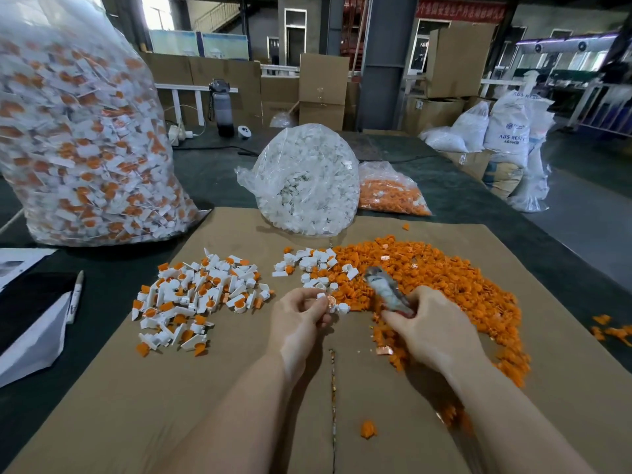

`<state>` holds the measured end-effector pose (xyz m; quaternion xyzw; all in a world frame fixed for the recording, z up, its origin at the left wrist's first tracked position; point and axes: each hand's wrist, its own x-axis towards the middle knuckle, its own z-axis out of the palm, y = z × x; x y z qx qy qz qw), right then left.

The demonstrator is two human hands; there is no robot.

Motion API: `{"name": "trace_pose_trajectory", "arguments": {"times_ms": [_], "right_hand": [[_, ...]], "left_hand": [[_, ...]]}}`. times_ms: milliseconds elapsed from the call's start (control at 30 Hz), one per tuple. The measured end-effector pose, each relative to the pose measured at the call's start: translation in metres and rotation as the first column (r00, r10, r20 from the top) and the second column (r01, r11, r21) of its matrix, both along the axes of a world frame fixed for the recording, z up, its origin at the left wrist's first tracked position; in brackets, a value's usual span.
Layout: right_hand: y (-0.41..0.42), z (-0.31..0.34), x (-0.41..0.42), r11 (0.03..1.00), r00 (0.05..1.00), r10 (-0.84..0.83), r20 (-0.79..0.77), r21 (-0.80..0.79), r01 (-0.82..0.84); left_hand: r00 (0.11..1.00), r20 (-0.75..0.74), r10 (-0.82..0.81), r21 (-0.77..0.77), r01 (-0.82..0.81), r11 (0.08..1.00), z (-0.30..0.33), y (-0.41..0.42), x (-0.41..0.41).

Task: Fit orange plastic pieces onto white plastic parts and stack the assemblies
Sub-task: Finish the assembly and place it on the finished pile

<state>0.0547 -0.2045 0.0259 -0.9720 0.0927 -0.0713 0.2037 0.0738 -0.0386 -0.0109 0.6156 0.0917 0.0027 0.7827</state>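
Note:
My left hand [301,316] pinches a small white plastic part with an orange piece [324,299] at its fingertips, above the cardboard sheet [239,388]. My right hand [431,323] grips a grey, blurred tool [386,290] that points up and to the left. A wide heap of loose orange pieces [444,278] lies under and beyond my right hand. Loose white parts [314,265] lie at that heap's left edge. A pile of fitted white-and-orange assemblies [195,295] lies to the left of my hands.
A tall clear bag of assemblies [75,131] stands at the back left. A bag of white parts [307,179] and a bag of orange pieces [390,193] lie behind the cardboard. A marker pen [76,295] and papers lie at the left; a bottle [222,107] stands far back.

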Motion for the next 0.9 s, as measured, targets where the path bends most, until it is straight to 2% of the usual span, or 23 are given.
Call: {"name": "trace_pose_trajectory", "arguments": {"times_ms": [133, 267, 367, 400, 467, 500, 567, 633, 800, 900], "right_hand": [[-0.024, -0.015, 0.007, 0.959, 0.995, -0.070, 0.073, -0.270, 0.087], [-0.035, -0.023, 0.010, 0.927, 0.994, -0.064, 0.092, -0.365, 0.093], [-0.028, -0.026, 0.008, 0.859, 0.992, -0.056, 0.111, -0.502, 0.105], [-0.021, -0.027, 0.007, 0.869, 0.990, -0.006, 0.141, -0.490, 0.075], [-0.003, -0.029, 0.005, 0.923, 0.957, 0.191, 0.219, -0.372, -0.099], [0.007, -0.032, 0.003, 0.931, 0.910, 0.300, 0.288, -0.298, -0.212], [0.026, -0.038, 0.000, 0.914, 0.798, 0.405, 0.447, -0.194, -0.355], [0.037, -0.044, -0.003, 0.899, 0.752, 0.425, 0.503, -0.140, -0.415], [0.041, -0.050, -0.004, 0.922, 0.776, 0.340, 0.531, -0.026, -0.385], [0.042, -0.051, -0.006, 0.933, 0.776, 0.290, 0.560, 0.014, -0.359]], "left_hand": [[0.997, 0.073, -0.013, 0.260, -0.006, 0.966, -0.006, -0.002, 0.000], [0.991, 0.129, -0.019, 0.412, -0.037, 0.911, -0.008, -0.003, -0.001], [0.987, 0.153, -0.050, 0.515, -0.036, 0.857, -0.010, -0.003, 0.000], [0.985, 0.161, -0.064, 0.550, -0.036, 0.834, -0.011, -0.003, 0.000], [0.981, 0.176, -0.083, 0.580, -0.035, 0.814, -0.011, -0.002, 0.001], [0.979, 0.183, -0.087, 0.580, -0.036, 0.814, -0.011, -0.002, 0.001], [0.974, 0.198, -0.109, 0.593, -0.031, 0.805, -0.010, -0.001, 0.000], [0.969, 0.204, -0.142, 0.612, -0.013, 0.791, -0.009, 0.000, -0.002], [0.975, 0.131, -0.182, 0.479, 0.098, 0.872, -0.009, 0.004, -0.008], [0.960, 0.153, -0.233, 0.547, 0.114, 0.829, -0.009, 0.001, -0.010]]}}
